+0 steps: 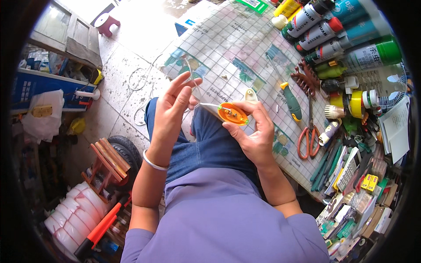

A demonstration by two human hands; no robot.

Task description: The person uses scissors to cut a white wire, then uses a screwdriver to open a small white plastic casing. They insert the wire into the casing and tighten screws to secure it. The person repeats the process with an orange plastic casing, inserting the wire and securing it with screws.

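An orange oval piece [233,114] with small metal parts inside and a green edge is held between the thumb and fingers of my right hand [256,131]. A white cord [208,104] runs from its left side toward my left hand [176,103]. My left hand is raised with its fingers apart, and the cord passes along the fingers and on up over the table edge. Beyond my right fingers lies a cream-coloured oval cover [251,95] with a hole, partly hidden by the hand. Both hands are above my lap at the table's near edge.
The gridded tabletop [210,48] carries a green-handled screwdriver [290,101] and red-handled scissors [309,140]. Several spray cans [313,37] and cluttered tools line the right side. A dark red stool [107,25] stands on the floor; white rolls [79,210] sit lower left.
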